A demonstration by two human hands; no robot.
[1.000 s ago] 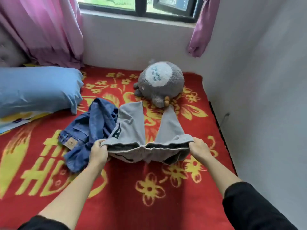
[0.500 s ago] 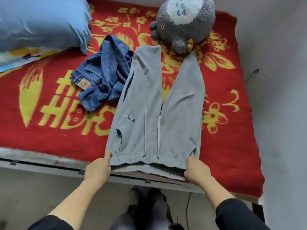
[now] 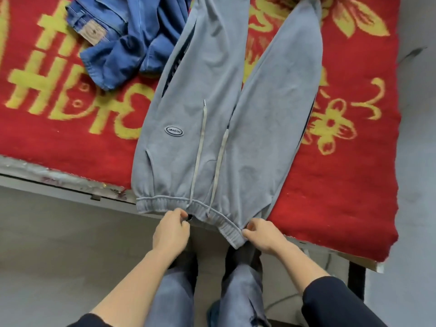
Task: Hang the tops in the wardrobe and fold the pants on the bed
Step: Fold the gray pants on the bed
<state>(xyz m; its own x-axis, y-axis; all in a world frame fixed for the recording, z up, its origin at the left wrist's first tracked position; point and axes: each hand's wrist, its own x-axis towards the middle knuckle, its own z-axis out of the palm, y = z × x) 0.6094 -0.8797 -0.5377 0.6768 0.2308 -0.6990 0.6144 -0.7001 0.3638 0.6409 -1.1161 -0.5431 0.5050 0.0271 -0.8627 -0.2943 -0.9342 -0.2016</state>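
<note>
Head view shows the left hand point(image 3: 171, 228) and right hand point(image 3: 264, 234) pinching the grey pants point(image 3: 212, 102) at the waistband, flat across the bed's point(image 3: 70, 128) near edge; next, I'd fold one leg squarely onto the other.

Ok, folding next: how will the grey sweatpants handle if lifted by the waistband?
Probably floppy: the grey sweatpants lie limp, waistband drooping over the bed edge. Likely non-slippery, given the fleecy knit. Loose drawstrings would probably dangle.

One head-worn camera looks steeply down, close in, from above the near edge of the red, yellow-flowered blanketed bed point(image 3: 342, 185). Grey fleece sweatpants point(image 3: 212, 90) run up the centre; the grey floor point(image 3: 59, 256) and the wearer's jeans-clad legs point(image 3: 169, 298) fill the near part.
</note>
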